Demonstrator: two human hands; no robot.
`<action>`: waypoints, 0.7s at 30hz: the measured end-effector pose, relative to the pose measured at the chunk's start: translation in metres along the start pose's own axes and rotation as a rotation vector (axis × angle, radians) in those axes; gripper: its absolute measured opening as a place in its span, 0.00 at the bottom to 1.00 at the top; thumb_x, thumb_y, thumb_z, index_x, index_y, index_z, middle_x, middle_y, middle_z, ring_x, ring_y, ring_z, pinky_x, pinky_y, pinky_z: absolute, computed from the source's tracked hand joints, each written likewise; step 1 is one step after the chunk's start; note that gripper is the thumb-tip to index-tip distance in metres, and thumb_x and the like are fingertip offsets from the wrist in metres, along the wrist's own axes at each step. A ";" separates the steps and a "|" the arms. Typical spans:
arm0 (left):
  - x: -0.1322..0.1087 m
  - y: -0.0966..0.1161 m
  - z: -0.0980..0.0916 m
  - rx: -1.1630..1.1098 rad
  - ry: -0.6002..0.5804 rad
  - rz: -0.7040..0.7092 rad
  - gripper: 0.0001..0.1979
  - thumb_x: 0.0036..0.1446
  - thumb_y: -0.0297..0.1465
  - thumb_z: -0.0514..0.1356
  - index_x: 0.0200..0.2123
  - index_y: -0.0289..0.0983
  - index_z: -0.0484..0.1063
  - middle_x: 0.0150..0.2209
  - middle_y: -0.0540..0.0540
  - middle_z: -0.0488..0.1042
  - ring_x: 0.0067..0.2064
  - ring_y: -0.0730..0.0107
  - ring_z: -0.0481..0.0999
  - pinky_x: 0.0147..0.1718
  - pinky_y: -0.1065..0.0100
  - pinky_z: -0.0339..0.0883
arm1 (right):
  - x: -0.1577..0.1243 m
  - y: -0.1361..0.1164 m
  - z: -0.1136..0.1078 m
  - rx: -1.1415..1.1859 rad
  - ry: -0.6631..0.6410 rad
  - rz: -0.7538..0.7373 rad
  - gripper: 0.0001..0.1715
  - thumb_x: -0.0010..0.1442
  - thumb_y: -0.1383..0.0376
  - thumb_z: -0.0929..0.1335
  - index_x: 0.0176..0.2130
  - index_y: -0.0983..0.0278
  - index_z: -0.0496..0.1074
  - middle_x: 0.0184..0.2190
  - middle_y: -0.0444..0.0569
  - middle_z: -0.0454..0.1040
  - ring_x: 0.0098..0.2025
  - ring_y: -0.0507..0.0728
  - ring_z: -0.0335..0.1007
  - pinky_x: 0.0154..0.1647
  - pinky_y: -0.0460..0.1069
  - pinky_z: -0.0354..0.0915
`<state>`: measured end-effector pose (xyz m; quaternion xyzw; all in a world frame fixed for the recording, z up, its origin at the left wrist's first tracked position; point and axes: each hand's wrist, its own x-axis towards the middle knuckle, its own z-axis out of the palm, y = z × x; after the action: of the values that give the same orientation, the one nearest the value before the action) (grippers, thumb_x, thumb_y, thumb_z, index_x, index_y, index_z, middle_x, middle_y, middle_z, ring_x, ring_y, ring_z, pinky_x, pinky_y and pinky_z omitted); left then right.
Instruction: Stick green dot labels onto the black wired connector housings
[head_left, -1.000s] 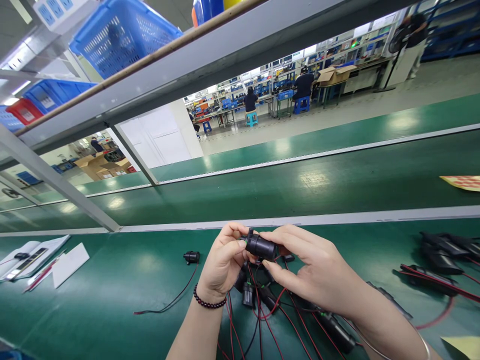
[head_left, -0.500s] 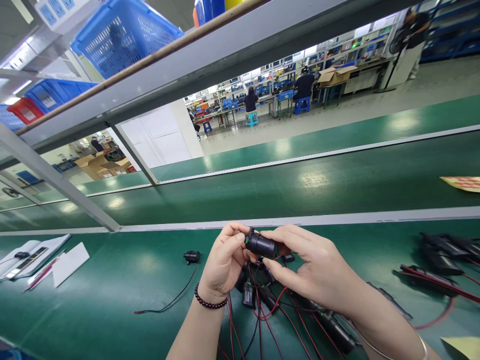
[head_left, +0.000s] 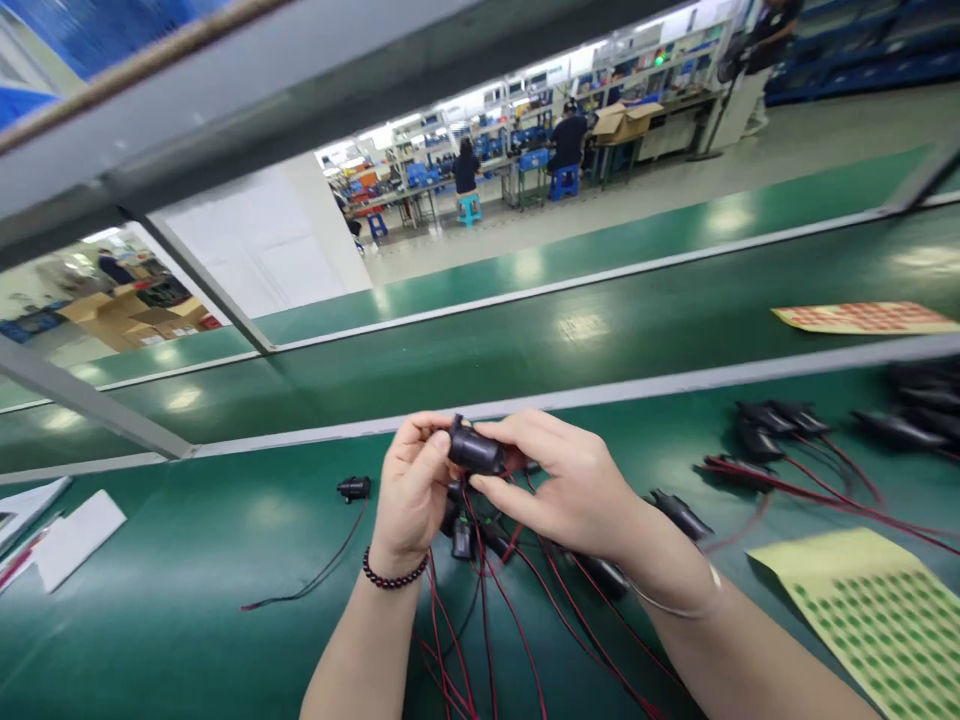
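Note:
Between both hands I hold a small black pump (head_left: 477, 449), a cylinder with a stubby spout at its left end. My left hand (head_left: 417, 477) pinches the spout end with thumb and fingers. At the other end, the fingers and thumb of my right hand (head_left: 559, 480) close around it. Below the hands lies a pile of similar black pumps (head_left: 463, 540), with red and black wires (head_left: 487, 640) trailing toward me; the hands partly cover it. One single pump (head_left: 354, 488) rests on the green bench to the left, its wire stretched out.
A yellow sheet of green dot stickers (head_left: 874, 610) lies at the right. Behind it are more black pumps (head_left: 757, 430). A sheet with red stickers (head_left: 870, 318) lies beyond the white ledge (head_left: 600, 398). White paper (head_left: 79, 540) is at the left. A shelf beam (head_left: 300, 110) crosses overhead.
My view has swung right and down, bringing the green-dot sheet fully into sight. The held pump has turned slightly, and the green mark near its spout no longer shows. Both hands keep their hold.

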<state>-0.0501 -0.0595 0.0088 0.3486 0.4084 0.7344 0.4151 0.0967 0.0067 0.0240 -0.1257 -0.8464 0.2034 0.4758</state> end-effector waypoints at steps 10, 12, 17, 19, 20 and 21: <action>0.003 0.056 -0.044 0.020 0.094 0.234 0.11 0.54 0.41 0.65 0.39 0.43 0.75 0.35 0.49 0.77 0.35 0.74 0.76 0.31 0.75 0.71 | -0.001 -0.025 -0.046 0.114 -0.138 0.136 0.17 0.60 0.65 0.71 0.49 0.64 0.73 0.33 0.45 0.78 0.23 0.47 0.66 0.26 0.44 0.69; 0.007 0.058 -0.051 0.121 0.025 0.161 0.13 0.53 0.41 0.65 0.39 0.42 0.74 0.35 0.48 0.76 0.34 0.72 0.75 0.30 0.74 0.70 | -0.005 -0.032 -0.067 0.073 -0.180 0.142 0.14 0.61 0.64 0.70 0.48 0.63 0.73 0.32 0.45 0.78 0.25 0.48 0.70 0.27 0.44 0.69; 0.022 0.023 -0.045 0.661 -0.362 -0.213 0.17 0.54 0.41 0.64 0.44 0.38 0.73 0.28 0.49 0.71 0.28 0.72 0.69 0.27 0.72 0.64 | -0.043 -0.006 -0.126 -0.410 -0.147 0.303 0.09 0.64 0.62 0.66 0.40 0.62 0.76 0.33 0.48 0.79 0.32 0.55 0.75 0.35 0.49 0.70; 0.028 0.000 -0.041 0.881 -0.492 -0.261 0.17 0.56 0.43 0.60 0.45 0.38 0.72 0.27 0.51 0.69 0.28 0.70 0.68 0.28 0.70 0.64 | -0.072 0.019 -0.152 -0.588 -0.214 0.415 0.11 0.63 0.61 0.65 0.36 0.62 0.77 0.31 0.50 0.79 0.32 0.56 0.75 0.34 0.50 0.70; 0.030 -0.011 -0.040 0.988 -0.530 -0.250 0.17 0.57 0.44 0.59 0.44 0.39 0.72 0.27 0.51 0.69 0.28 0.69 0.68 0.28 0.69 0.64 | -0.089 0.031 -0.163 -0.656 -0.284 0.468 0.12 0.63 0.61 0.65 0.35 0.62 0.77 0.31 0.50 0.78 0.33 0.57 0.75 0.35 0.51 0.70; 0.032 -0.022 -0.039 1.090 -0.556 -0.223 0.17 0.57 0.44 0.57 0.44 0.39 0.72 0.27 0.51 0.71 0.28 0.68 0.69 0.29 0.68 0.64 | -0.106 0.042 -0.173 -0.688 -0.354 0.505 0.13 0.63 0.62 0.64 0.34 0.62 0.78 0.31 0.50 0.78 0.34 0.57 0.75 0.36 0.52 0.70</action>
<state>-0.0894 -0.0354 -0.0219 0.6437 0.6352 0.2544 0.3426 0.2998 0.0395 0.0052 -0.4420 -0.8759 0.0385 0.1898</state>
